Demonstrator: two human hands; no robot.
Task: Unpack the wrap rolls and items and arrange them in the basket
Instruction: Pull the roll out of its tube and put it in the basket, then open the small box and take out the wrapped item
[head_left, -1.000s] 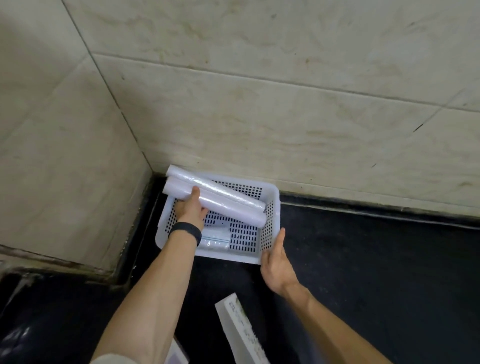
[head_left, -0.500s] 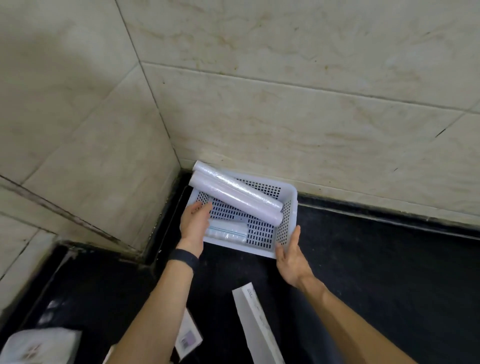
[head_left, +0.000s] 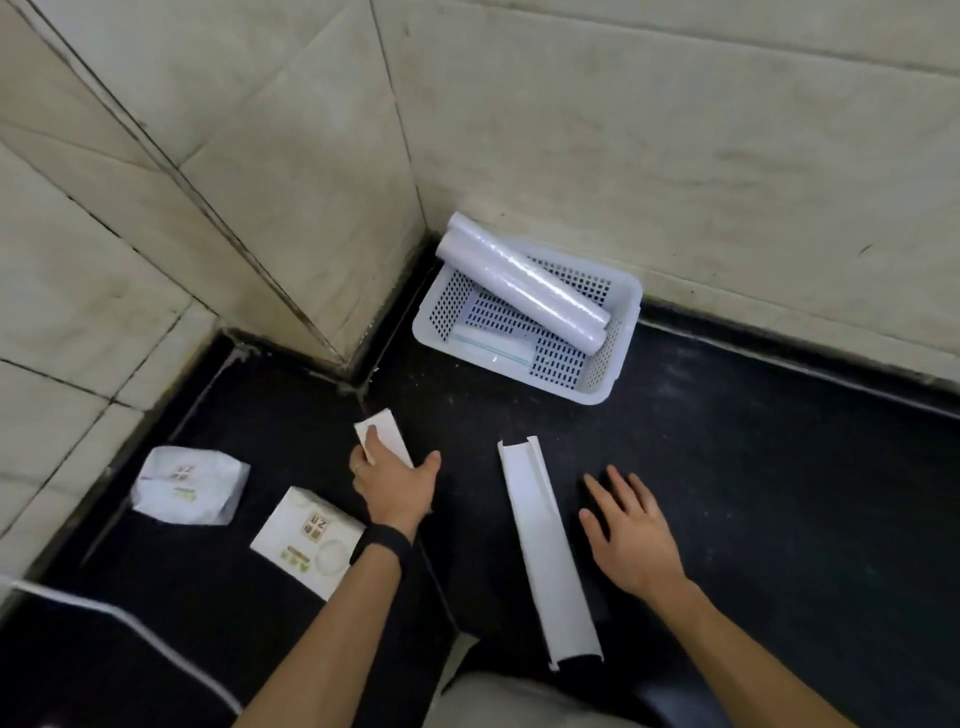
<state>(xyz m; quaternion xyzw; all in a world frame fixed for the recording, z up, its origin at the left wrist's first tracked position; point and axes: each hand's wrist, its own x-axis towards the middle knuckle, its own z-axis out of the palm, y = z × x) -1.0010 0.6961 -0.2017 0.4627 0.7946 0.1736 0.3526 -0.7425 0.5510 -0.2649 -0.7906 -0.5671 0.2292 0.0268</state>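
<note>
A white perforated basket (head_left: 592, 387) stands on the black floor in the wall corner. Two white wrap rolls (head_left: 519, 283) lie slanted across it, their upper ends over its far-left rim. A clear zip bag (head_left: 491, 349) lies flat on the basket's bottom. My left hand (head_left: 395, 480) rests on a small white box (head_left: 384, 434) on the floor, fingers closed over it. My right hand (head_left: 631, 525) hovers open, fingers spread, just right of a long empty white carton (head_left: 545, 551).
A white box with green print (head_left: 306, 540) lies left of my left wrist. A crumpled white packet (head_left: 189, 486) lies further left near the tiled wall. A white cord (head_left: 130, 629) crosses the floor at lower left. Tiled walls (head_left: 675, 156) close in behind and left.
Both hands have left the basket and come back toward me. The left hand now lies on the small white box, the right beside the long carton. The rolls stay in the basket.
</note>
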